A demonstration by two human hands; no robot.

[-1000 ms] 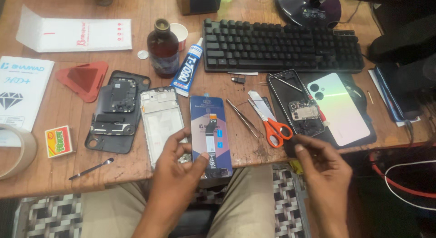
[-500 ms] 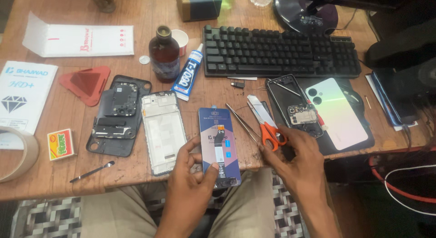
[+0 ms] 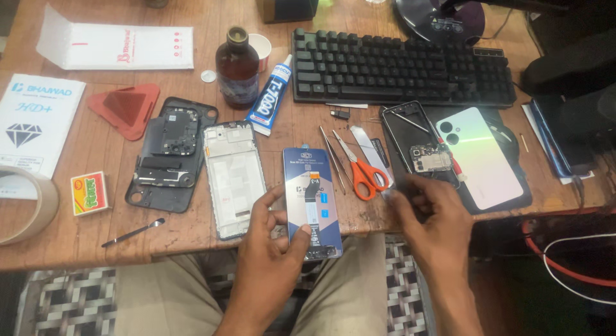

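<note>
Blue and glossy, the replacement phone screen [image 3: 312, 201] is lying at the wooden table's [image 3: 77, 236] near edge, with the left hand [image 3: 273, 243] gripping its lower end — thumb on one side, fingers on the face. The right hand [image 3: 430, 211] is resting at about three o'clock from it, fingers curled over the black mat's [image 3: 513, 201] near corner — whether it is holding anything I cannot tell. Orange-handled scissors [image 3: 360, 169] and tweezers [image 3: 332, 157] are lying between the hands, a white phone frame [image 3: 232, 175] sitting at nine o'clock, a keyboard [image 3: 401, 69] at twelve.

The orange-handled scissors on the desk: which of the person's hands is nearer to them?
Right. The right hand rests just right of the scissors; the left hand holds the phone screen panel, lower left of them.
</note>
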